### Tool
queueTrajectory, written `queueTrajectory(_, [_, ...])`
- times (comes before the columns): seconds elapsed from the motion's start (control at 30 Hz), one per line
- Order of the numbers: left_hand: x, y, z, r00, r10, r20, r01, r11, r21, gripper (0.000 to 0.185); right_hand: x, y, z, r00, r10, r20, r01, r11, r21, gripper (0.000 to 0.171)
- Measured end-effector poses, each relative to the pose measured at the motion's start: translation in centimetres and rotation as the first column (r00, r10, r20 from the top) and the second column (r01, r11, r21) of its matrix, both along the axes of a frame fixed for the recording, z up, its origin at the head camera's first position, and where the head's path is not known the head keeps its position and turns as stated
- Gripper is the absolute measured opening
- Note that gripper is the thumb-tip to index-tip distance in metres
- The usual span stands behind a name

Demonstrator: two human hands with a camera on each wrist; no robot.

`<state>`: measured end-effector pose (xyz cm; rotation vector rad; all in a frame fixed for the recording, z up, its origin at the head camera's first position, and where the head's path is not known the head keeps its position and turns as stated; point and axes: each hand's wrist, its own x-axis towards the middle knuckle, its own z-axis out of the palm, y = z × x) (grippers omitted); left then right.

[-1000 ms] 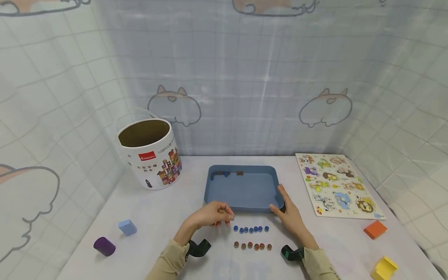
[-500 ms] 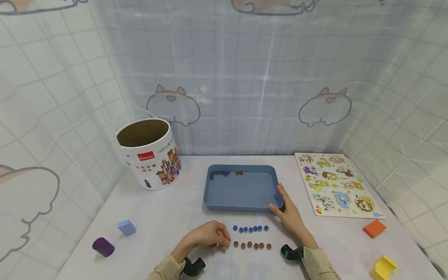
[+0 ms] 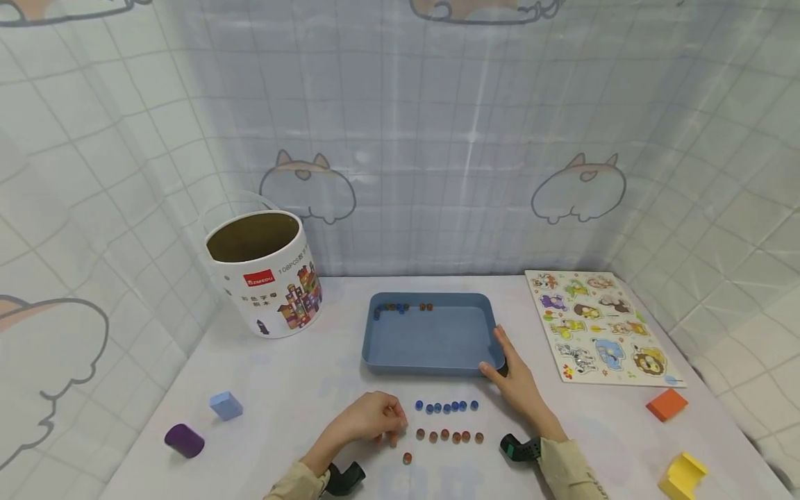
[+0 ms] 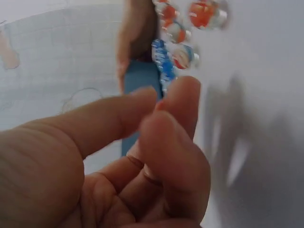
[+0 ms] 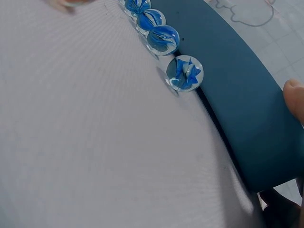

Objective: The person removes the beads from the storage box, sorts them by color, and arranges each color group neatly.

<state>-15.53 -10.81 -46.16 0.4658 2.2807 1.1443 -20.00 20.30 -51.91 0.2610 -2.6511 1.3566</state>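
Observation:
My left hand (image 3: 369,419) is low over the table, left of the marble rows. Its thumb and fingertips pinch together, and a small orange-red bit of a marble shows between them in the left wrist view; most of it is hidden. A loose orange marble (image 3: 407,458) lies just in front of that hand. Several orange marbles (image 3: 444,434) form one row, with a row of blue marbles (image 3: 446,408) behind it. With extended fingers, my right hand (image 3: 521,389) rests against the right front corner of the blue tray (image 3: 431,369). Several orange and blue marbles lie along the tray's back wall.
A white printed bucket (image 3: 275,292) stands back left. At left are a light blue block (image 3: 226,406) and a purple cylinder (image 3: 184,440). An animal puzzle board (image 3: 603,330), an orange block (image 3: 667,405) and a yellow block (image 3: 683,477) lie at right.
My left hand has moved from the tray's front edge toward me, to the left end of the rows. A loose orange marble now shows beside it. The right hand keeps its place.

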Motion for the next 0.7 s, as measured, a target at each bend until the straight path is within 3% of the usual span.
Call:
queueTrajectory(0.17, [1.3, -0.4, 0.0, 0.992, -0.041, 0.121, 0.032, 0.997, 0.07, 0.005, 0.0, 0.0, -0.1, 1.0, -0.002, -0.013, 0.002, 1.0, 0.006, 0.082])
queueTrajectory(0.3, [2.4, -0.3, -0.5, 0.983, -0.083, 0.163, 0.066, 0.992, 0.108, 0.004, -0.1, -0.1, -0.1, 1.0, -0.001, -0.02, 0.001, 1.0, 0.009, 0.083])
queueTrajectory(0.47, [2.8, -0.1, -0.7, 0.989, -0.044, 0.143, 0.028, 0.993, 0.112, 0.005, -0.2, -0.1, 0.0, 1.0, -0.001, -0.018, 0.001, 1.0, 0.019, 0.082])
queueTrajectory(0.7, [1.6, 0.2, -0.4, 0.999, 0.046, 0.022, -0.048, 0.995, 0.084, 0.004, 0.0, -0.1, -0.1, 1.0, 0.001, -0.02, 0.0, 1.0, 0.012, 0.082])
